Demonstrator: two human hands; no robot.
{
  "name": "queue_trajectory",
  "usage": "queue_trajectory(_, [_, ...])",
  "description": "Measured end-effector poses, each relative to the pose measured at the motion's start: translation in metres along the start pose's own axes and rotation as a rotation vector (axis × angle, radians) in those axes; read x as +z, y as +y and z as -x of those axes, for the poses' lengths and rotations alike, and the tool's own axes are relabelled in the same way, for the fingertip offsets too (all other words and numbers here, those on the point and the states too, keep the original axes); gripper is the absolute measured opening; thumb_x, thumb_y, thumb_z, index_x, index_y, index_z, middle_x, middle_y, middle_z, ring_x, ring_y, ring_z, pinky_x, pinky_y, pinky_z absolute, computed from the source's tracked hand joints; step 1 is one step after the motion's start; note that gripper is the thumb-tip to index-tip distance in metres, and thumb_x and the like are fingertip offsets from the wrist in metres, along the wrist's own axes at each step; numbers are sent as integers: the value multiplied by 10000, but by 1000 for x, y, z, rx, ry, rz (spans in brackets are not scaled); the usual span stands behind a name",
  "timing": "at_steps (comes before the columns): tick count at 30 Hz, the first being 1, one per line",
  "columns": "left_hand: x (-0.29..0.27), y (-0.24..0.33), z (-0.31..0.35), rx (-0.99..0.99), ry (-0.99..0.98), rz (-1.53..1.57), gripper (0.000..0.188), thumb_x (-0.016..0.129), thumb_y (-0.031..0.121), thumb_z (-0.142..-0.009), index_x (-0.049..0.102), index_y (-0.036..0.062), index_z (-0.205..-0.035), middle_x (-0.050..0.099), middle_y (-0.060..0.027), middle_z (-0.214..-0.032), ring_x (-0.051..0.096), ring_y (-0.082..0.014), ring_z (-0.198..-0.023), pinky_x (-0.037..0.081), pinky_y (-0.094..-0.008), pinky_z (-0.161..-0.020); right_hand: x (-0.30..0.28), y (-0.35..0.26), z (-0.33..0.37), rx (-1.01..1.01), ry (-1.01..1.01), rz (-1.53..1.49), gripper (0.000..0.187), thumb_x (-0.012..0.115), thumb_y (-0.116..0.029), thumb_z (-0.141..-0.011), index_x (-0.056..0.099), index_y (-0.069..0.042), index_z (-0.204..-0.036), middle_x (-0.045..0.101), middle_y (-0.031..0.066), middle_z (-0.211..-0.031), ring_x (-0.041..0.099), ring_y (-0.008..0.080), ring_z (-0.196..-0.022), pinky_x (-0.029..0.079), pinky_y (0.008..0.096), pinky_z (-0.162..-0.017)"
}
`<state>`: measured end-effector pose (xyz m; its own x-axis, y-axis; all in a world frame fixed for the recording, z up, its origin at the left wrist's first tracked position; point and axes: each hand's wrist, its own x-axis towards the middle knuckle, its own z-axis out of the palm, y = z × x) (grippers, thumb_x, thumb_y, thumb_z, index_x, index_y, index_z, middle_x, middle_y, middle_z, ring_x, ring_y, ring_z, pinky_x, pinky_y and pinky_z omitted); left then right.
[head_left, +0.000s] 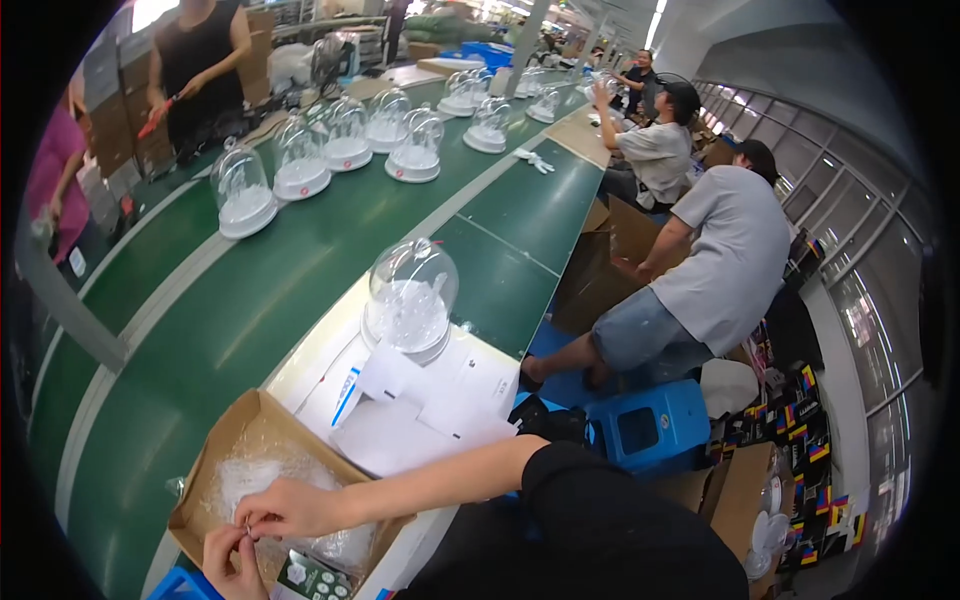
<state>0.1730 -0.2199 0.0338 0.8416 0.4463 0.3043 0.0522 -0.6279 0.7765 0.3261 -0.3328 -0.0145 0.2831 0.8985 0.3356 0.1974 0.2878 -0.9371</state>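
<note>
Above an open cardboard box (245, 412) my two hands meet at the fingertips. My right hand (295, 506) reaches in from the right, thumb and fingers pinched together. Below it my left hand (228, 566) is also pinched, its fingertips against those of the right. Whatever lies between them is too small to name. Under the hands the box holds crinkled clear plastic bags (247, 480) with white contents. A dark green printed card (305, 575) lies beside my left hand. Past the box, a clear dome on a white base (408, 315) stands upright, with white sheets (400, 430) before it.
A green conveyor belt (330, 225) carries several domes (415, 150) into the distance. A white glove (535, 160) lies on the green bench. On the right a person (725, 250) bends over a cardboard carton (630, 240); a blue stool (650, 420) stands nearer. Others work across the belt.
</note>
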Motion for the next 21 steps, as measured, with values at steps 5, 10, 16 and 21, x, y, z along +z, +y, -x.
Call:
queue_trajectory(5, [-5, -23, 7, -36, -19, 127, 69, 589, -33, -899, 589, -28, -968, 613, -104, -938, 586, -180, -836, 487, -272, -757, 11, 7, -4, -42, -23, 33, 245, 658, -104, -819, 569, -102, -1047, 679, 53, -750, 652, 222, -670, 482, 323, -602])
queue_trajectory(10, [-2, -35, 8, -330, 81, 404, 71, 526, 95, -970, 523, 24, -977, 607, -87, -915, 567, -161, -797, 470, -271, -727, 9, -4, -3, -54, -15, -15, 210, 635, -81, -822, 587, -79, -1027, 645, 61, -729, 625, 231, -643, 474, 328, -591])
queue_trajectory(16, [-2, -40, 2, -341, 124, 663, 67, 527, 133, -975, 498, 72, -974, 586, -59, -861, 511, -115, -706, 423, -226, -626, 15, 8, -2, -306, 55, 67, 126, 586, 5, -768, 634, -16, -882, 659, 107, -752, 643, 247, -672, 485, 324, -609])
queue_trajectory(21, [0, -32, 3, -323, 126, 510, 76, 549, 123, -966, 511, 64, -993, 552, -27, -777, 495, -94, -661, 414, -219, -590, 17, 4, -1, -317, 5, 14, 145, 597, 5, -762, 651, -7, -896, 666, 128, -763, 646, 251, -677, 487, 321, -604])
